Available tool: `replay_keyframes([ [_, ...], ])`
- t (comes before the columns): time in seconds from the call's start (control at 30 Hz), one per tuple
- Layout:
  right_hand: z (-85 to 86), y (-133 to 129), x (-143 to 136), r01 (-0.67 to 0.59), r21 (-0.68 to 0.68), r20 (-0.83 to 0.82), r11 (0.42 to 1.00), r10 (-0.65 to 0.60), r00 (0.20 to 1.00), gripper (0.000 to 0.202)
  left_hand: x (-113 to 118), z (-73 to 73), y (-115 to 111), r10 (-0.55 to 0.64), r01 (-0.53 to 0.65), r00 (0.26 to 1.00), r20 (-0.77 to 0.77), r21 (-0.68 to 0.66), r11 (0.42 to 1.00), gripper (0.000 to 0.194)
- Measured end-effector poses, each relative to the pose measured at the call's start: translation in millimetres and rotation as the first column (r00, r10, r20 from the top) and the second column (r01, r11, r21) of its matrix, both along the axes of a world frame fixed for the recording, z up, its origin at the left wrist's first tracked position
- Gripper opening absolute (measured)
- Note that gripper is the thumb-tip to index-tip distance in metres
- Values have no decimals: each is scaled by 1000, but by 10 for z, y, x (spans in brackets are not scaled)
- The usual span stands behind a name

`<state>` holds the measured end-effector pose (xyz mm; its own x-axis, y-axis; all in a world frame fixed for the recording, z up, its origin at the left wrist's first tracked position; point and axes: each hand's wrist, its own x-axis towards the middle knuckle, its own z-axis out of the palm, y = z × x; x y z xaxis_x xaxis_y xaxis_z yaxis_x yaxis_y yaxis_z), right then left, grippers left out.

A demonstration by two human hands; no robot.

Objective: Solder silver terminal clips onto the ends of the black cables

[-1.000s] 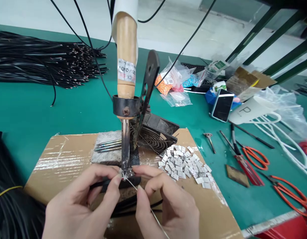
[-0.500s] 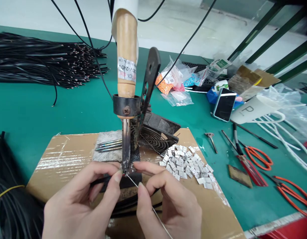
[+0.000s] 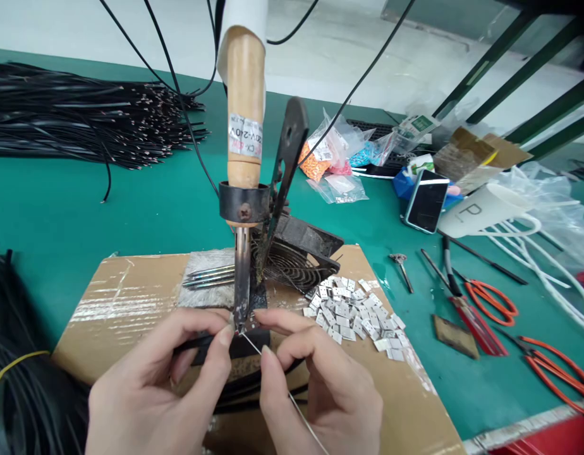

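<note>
A wooden-handled soldering iron [image 3: 245,95] is clamped tip-down in a dark metal stand [image 3: 288,148]. My left hand [image 3: 173,379] is closed just left of the tip, pinching the end of a black cable [image 3: 190,344]; the fingertips hide most of that end. Between thumb and fingers of my right hand [image 3: 315,379] runs a thin strand of solder wire [image 3: 301,414], its end up at the iron's tip. Both hands are over a cardboard sheet [image 3: 102,316]. More black cables [image 3: 242,395] lie beneath the hands.
Small white plates [image 3: 353,309] are heaped right of a black fan [image 3: 301,253]. Farther right are orange-handled scissors [image 3: 491,300], a phone [image 3: 427,199] and a mug [image 3: 486,208]. Bundles of black cable [image 3: 83,120] lie at the far left, another bundle [image 3: 26,379] nearer.
The iron and its stand appear slightly farther right and lower in view. Both hands keep their grips at the tip, with hardly any movement.
</note>
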<state>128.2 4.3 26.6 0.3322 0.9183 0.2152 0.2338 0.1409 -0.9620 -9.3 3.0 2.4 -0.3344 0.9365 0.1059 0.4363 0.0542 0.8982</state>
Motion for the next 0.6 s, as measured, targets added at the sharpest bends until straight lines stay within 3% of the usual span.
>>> replay_keyframes([
  [0.37, -26, 32, 11, -14, 111, 1, 994, 14, 1000, 23, 6, -66, -45, 12, -11, 1000, 13, -35, 999, 8],
  [0.6, -75, 42, 7, -10, 176, -15, 984, 13, 1000, 23, 1, -47, -20, -7, 7, 1000, -28, 13, 1000, 10],
])
